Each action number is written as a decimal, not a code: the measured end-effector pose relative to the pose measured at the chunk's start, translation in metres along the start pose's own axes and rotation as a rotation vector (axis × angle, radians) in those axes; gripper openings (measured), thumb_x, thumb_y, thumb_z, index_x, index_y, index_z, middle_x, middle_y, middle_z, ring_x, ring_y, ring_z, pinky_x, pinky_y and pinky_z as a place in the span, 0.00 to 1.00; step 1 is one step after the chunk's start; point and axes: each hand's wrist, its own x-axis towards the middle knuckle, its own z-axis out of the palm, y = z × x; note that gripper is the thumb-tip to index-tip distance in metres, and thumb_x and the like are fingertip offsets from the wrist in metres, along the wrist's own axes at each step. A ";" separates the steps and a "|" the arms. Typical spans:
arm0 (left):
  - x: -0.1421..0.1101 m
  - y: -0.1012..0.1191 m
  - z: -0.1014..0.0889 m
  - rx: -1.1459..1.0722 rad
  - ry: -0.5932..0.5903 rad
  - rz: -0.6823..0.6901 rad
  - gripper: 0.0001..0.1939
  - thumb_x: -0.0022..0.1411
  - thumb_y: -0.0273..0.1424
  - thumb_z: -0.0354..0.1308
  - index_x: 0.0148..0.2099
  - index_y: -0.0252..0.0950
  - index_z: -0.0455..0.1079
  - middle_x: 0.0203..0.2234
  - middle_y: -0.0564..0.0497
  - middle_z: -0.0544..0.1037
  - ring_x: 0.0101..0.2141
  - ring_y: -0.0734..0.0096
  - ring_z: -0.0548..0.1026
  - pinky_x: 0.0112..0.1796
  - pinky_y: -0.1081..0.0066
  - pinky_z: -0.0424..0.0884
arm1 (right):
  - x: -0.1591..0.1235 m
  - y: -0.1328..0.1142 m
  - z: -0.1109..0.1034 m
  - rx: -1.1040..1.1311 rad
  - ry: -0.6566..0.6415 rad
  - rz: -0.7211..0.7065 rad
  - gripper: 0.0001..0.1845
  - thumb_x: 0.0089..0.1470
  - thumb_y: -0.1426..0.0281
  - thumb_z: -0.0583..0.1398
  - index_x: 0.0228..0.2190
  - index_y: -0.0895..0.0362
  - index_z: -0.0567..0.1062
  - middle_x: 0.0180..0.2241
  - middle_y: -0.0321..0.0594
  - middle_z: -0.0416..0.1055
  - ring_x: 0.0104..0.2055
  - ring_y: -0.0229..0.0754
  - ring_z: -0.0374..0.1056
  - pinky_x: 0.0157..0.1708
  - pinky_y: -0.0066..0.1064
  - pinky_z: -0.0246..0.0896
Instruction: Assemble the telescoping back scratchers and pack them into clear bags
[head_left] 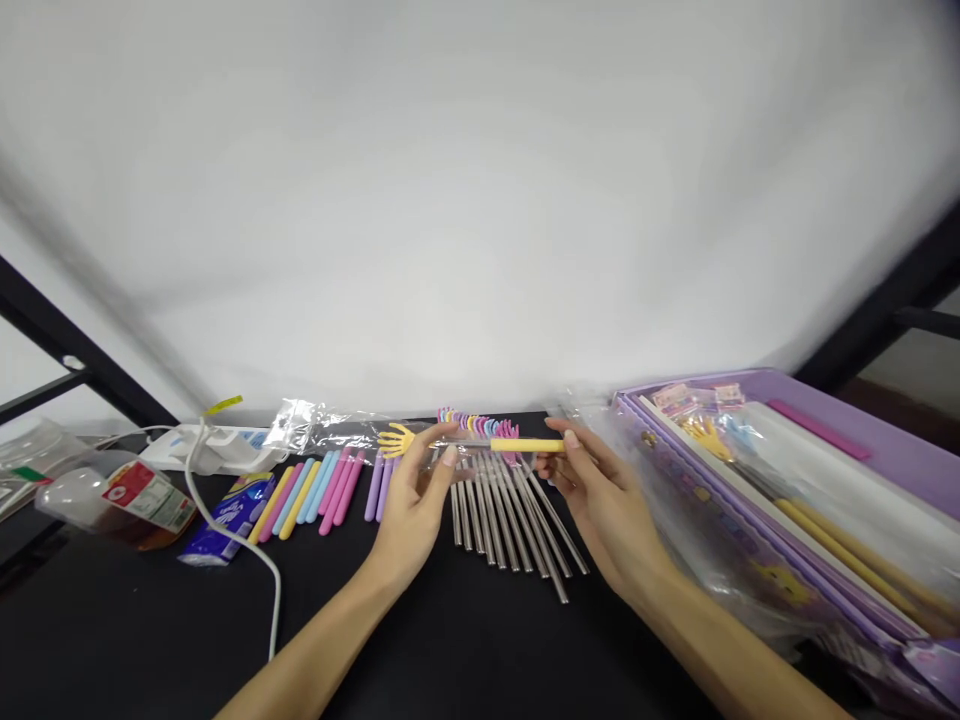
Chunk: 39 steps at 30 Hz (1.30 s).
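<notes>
We hold a scratcher [501,445] nearly level, raised over the upper ends of the loose rods [501,520] on the black surface [465,660]. Its yellow claw [394,441] points to our left and its yellow handle [527,445] lies to our right, with a slim shaft between them; how deep the shaft sits in the handle, we cannot tell.

Our left hand [416,500] comes up from the lower left, forearm slanting inward, wrist almost straight. Its grip is clamped on the shaft just beside the claw: the thumb reaches up on the near side, and the fingers bend over from behind. Our right hand [606,490] mirrors it from the lower right, the forearm slanting left. Its grip is closed on the handle's outer end, thumb along the near side, index finger stretched past it, the other fingers curled beneath. The two hands stand apart, with most of the handle bare between them.

Below, the rods fan toward us, and a row of small coloured claws [478,424] lies behind the shaft. Purple handles [379,487] lie just beside our left hand; more coloured handles [307,495] lie farther left. A purple box [892,480] stands to the right of our right hand.
</notes>
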 end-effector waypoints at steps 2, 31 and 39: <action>-0.004 0.000 -0.003 0.019 0.004 -0.016 0.18 0.68 0.40 0.54 0.58 0.45 0.67 0.57 0.49 0.69 0.52 0.61 0.73 0.52 0.60 0.74 | -0.001 0.005 0.002 0.052 0.049 0.015 0.19 0.47 0.59 0.70 0.40 0.52 0.76 0.28 0.32 0.75 0.32 0.38 0.73 0.41 0.33 0.71; -0.017 -0.002 0.005 -0.229 -0.249 -0.117 0.18 0.71 0.39 0.50 0.61 0.50 0.63 0.63 0.51 0.61 0.59 0.57 0.65 0.55 0.57 0.70 | -0.006 0.020 -0.001 0.157 0.049 0.153 0.19 0.38 0.68 0.75 0.32 0.50 0.75 0.29 0.28 0.70 0.28 0.29 0.62 0.29 0.19 0.64; -0.013 0.000 0.001 -0.259 -0.181 -0.087 0.17 0.71 0.38 0.50 0.61 0.48 0.62 0.59 0.49 0.65 0.55 0.61 0.69 0.54 0.58 0.71 | -0.006 0.000 0.000 0.007 -0.105 0.208 0.17 0.40 0.66 0.74 0.33 0.55 0.79 0.28 0.33 0.71 0.29 0.32 0.65 0.32 0.23 0.64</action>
